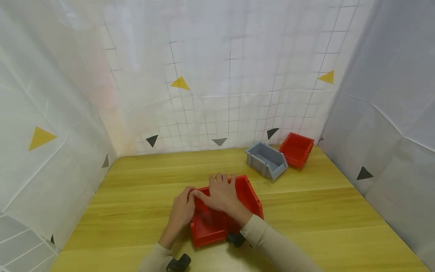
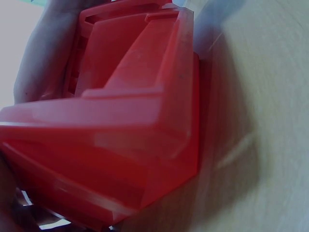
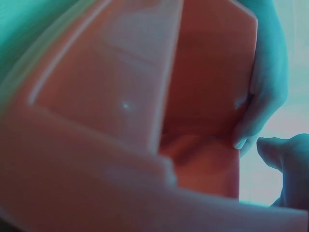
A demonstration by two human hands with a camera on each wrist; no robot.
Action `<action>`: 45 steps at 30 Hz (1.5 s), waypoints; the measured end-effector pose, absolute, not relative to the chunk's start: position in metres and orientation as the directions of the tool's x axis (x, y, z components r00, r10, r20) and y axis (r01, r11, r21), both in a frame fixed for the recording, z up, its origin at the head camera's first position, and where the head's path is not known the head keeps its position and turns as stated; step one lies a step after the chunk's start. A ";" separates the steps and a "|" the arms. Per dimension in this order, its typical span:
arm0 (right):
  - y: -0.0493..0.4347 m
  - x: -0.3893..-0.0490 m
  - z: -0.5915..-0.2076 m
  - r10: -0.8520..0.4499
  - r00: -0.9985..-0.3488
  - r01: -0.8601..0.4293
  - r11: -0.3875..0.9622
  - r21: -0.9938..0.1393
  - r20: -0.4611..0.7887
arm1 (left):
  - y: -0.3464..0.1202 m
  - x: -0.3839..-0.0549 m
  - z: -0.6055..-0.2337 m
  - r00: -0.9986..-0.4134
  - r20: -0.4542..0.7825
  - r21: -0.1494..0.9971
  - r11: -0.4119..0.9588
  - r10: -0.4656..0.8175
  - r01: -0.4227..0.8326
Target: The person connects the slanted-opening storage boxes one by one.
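Two red plastic bins, a left one (image 1: 210, 223) and a right one (image 1: 248, 194), sit side by side on the wooden table, close in front of the person. My left hand (image 1: 183, 207) grips the left bin's far left corner, fingers bent at its rim. Reaching across from the right, my right hand (image 1: 222, 194) lies over the far rim with spread fingers bent over it. Its thumb points left, close to the left hand. Red bin walls (image 2: 96, 121) fill much of the left wrist view. In the right wrist view, a divider wall (image 3: 166, 82) crosses the middle.
A grey bin (image 1: 266, 158) stands at the back right of the table (image 1: 142, 181), beside another red bin (image 1: 296, 149). White sheets with grid lines and triangles (image 1: 180, 83) hang behind and on both sides.
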State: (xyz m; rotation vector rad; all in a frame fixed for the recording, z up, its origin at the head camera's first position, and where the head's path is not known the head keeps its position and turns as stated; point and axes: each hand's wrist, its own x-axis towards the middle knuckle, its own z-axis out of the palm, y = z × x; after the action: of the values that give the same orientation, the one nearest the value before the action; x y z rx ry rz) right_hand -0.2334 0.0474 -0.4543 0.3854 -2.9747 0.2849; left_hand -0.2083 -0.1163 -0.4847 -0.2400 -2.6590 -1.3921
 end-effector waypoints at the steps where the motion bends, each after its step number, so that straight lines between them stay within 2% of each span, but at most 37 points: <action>1: 0.047 -0.234 -0.455 -0.240 -0.959 -0.264 0.949 -0.170 0.151 | -0.116 -0.208 -0.485 -0.979 0.189 0.803 0.561 0.081 0.201; 14: 0.048 -0.234 -0.455 -0.243 -0.957 -0.269 0.948 -0.172 0.158 | -0.116 -0.208 -0.486 -0.971 0.227 0.789 0.570 0.075 0.228; 45: 0.049 -0.233 -0.459 -0.242 -0.958 -0.265 0.951 -0.160 0.153 | -0.116 -0.208 -0.485 -0.978 0.200 0.793 0.575 0.064 0.200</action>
State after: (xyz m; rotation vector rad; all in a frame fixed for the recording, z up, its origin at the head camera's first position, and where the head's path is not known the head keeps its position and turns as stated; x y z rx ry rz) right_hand -0.2335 0.0485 -0.4592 0.3881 -2.9718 0.2702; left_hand -0.2084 -0.1158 -0.4850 -0.2239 -2.6535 -1.3652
